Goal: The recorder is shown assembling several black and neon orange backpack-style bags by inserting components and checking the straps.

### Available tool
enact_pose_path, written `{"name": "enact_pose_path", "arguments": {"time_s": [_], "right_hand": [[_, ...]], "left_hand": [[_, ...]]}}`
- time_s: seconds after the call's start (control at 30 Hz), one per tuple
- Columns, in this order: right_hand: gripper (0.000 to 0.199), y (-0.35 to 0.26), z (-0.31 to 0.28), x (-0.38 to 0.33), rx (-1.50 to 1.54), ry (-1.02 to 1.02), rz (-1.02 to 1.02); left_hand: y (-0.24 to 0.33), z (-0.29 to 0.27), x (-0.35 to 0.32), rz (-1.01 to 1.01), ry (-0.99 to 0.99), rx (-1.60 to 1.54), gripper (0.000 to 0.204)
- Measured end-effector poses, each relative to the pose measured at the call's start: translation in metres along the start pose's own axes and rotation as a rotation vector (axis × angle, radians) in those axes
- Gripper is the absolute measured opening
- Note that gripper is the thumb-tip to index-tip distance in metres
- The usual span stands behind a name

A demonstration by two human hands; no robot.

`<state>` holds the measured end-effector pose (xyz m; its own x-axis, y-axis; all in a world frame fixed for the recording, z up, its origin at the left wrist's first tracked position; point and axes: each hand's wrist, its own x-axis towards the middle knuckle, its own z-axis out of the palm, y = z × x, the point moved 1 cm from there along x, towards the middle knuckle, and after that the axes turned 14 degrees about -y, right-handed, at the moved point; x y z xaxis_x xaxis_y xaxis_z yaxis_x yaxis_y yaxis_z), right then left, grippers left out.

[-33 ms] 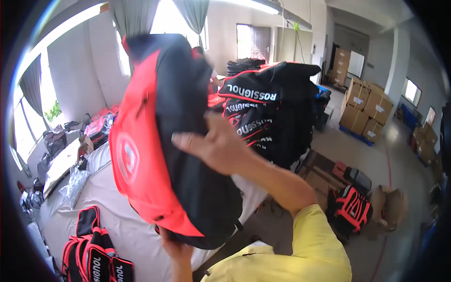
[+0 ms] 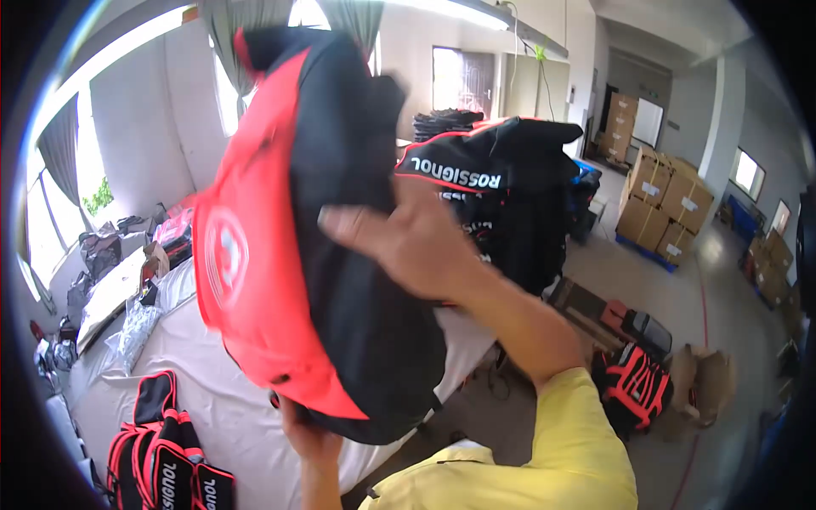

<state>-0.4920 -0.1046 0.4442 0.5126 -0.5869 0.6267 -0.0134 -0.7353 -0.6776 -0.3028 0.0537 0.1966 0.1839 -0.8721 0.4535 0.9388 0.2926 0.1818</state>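
Observation:
A large red and black backpack (image 2: 348, 255) is held upright in front of me, tilted a little to the left. Its red panel carries a pale round emblem. My left hand (image 2: 310, 438) grips it from beneath at the lower end; the fingers are partly hidden behind it. Against its black right side lies my right hand (image 2: 416, 242), thumb stretched across the fabric and the other fingers out of sight. Behind that hand rises a stack of black bags with red piping (image 2: 518, 195). Another black and red backpack (image 2: 161, 450) lies on the table at the lower left.
A pale cloth covers the table (image 2: 255, 442). Plastic wrapping (image 2: 136, 331) and dark bundles line its far left side. On the floor at right are a black and red bag (image 2: 633, 387), an open carton (image 2: 701, 387) and strapped cartons (image 2: 663, 204) on a blue pallet.
The held backpack has risen a little and its top has shifted right. My right hand has moved slightly right with it, covering more of the stacked bags.

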Motion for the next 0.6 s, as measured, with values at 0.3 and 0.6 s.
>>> {"name": "enact_pose_path", "arguments": {"time_s": [0.3,0.6], "right_hand": [[0.038,-0.036,-0.202,0.072,0.407,0.102,-0.278],[0.036,0.099,-0.086,0.1,1.139,-0.412,-0.205]], "left_hand": [[-0.068,0.075,0.201,0.143,-0.377,0.236,0.043],[0.025,-0.033,0.09,0.672,0.187,1.099,0.043]]}}
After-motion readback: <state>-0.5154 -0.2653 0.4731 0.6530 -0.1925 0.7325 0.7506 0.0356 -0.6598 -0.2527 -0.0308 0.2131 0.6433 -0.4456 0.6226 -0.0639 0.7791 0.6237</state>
